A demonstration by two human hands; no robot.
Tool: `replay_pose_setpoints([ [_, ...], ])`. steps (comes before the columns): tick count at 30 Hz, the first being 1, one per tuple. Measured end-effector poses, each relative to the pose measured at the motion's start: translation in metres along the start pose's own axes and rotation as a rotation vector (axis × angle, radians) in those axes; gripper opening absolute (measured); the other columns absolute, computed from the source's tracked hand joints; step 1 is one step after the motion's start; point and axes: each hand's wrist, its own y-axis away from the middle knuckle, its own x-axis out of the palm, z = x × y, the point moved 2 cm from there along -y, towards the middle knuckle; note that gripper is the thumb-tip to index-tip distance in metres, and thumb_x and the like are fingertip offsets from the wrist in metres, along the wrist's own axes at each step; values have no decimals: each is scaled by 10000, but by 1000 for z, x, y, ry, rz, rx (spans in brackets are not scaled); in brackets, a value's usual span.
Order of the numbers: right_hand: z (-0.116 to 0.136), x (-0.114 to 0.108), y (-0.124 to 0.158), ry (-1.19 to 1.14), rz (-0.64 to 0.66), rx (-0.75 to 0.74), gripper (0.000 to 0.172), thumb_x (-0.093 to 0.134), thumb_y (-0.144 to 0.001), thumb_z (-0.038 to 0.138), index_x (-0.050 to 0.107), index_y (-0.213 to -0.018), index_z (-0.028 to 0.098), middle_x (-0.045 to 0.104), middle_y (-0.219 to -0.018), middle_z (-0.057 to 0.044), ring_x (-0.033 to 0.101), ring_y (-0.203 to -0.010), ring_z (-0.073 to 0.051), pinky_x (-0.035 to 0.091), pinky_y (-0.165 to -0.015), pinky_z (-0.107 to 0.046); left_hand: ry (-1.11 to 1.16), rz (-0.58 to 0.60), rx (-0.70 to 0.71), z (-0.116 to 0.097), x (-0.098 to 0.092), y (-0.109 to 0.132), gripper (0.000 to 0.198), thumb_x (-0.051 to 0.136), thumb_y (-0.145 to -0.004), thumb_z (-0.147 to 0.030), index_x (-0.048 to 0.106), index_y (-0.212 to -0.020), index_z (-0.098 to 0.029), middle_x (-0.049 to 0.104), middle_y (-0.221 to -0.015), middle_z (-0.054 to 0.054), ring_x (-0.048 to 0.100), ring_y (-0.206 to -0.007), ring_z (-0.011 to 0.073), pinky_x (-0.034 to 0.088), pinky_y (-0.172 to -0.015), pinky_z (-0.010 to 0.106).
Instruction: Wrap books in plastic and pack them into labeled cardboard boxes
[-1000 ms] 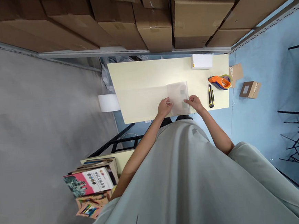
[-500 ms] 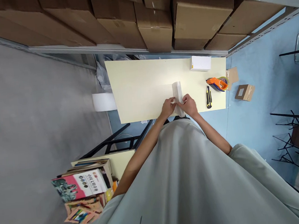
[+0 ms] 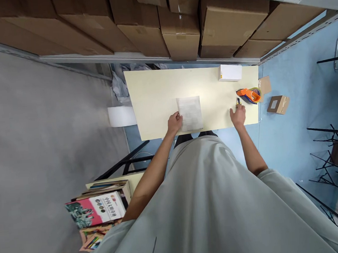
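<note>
A thin, flat white sheet or packet (image 3: 190, 114) lies on the pale yellow tabletop (image 3: 152, 104), near its front edge. My left hand (image 3: 175, 123) is at the left edge of this sheet, thumb and fingers closed together on it. Well to the right, my right hand (image 3: 238, 115) rests over the black and yellow utility knife (image 3: 238, 101). Only the far tip of the knife shows; the hand hides its handle. The right thumb stands apart from the fingers. Just beyond that hand sits an orange tape dispenser (image 3: 249, 95).
A white box (image 3: 230, 72) stands at the back right of the table. A white roll (image 3: 122, 116) is off the left end. Cardboard boxes (image 3: 181, 36) fill a shelf beyond the table. Books (image 3: 105, 207) are stacked at lower left, and a small carton (image 3: 278, 104) lies on the right.
Both hands were together on a narrow upright or folded white strip; now the white piece lies flat. My right hand has moved right to the knife, my left slightly left.
</note>
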Motion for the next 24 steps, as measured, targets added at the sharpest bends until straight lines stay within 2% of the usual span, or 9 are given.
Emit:
replay_pose_setpoints([
  [2,-26,-5,-15,76,-6,96,439,664,-999,273,590,-1397,104,595,-1495,-319,606,-1426,-436,504,-1204,-567,-57,-13,-17,-2,-1,-1,291,646,-963,-265,837,-1174,-208,831,-1090,103,766,-1016,287,602,-1063,417],
  [5,-45,-2,-29,130,9,128,474,642,-997,268,582,-1423,68,581,-1505,-339,604,-1427,-461,503,-1196,-573,-100,-46,-31,-5,-4,0,294,679,-938,-238,847,-1178,-216,838,-1114,112,778,-1031,306,599,-1079,423],
  [9,-44,8,-32,95,6,101,427,622,-984,275,627,-1381,116,647,-1416,-278,680,-1290,-426,536,-1128,-560,-105,-28,-35,-6,-16,-4,326,670,-946,-222,844,-1220,-192,851,-1210,144,790,-1103,321,595,-1108,434],
  [12,-29,15,-20,19,3,68,423,673,-948,336,652,-1342,184,670,-1394,-222,715,-1154,-385,565,-1062,-555,-123,-22,14,-7,-30,-15,294,663,-954,-232,846,-1184,-215,862,-1222,131,786,-1118,318,591,-1120,452],
  [16,16,31,14,-94,42,-61,417,692,-947,367,655,-1338,228,697,-1381,-165,740,-1073,-333,601,-1008,-503,-168,-31,40,-7,-48,-43,238,670,-924,-214,849,-1080,-227,867,-1184,107,780,-1108,292,581,-1110,416],
  [20,86,56,57,-200,110,-254,391,717,-944,372,665,-1309,243,712,-1314,-131,745,-1072,-327,633,-964,-465,-92,-16,19,-1,-56,-71,200,701,-897,-213,840,-1040,-197,865,-1106,101,775,-1082,263,585,-1086,381],
  [24,158,85,90,-223,213,-390,433,710,-980,355,632,-1392,248,742,-1354,-139,752,-1158,-376,628,-1020,-504,132,24,-71,10,-56,-87,149,699,-925,-255,806,-977,-166,841,-940,95,767,-875,212,627,-940,356],
])
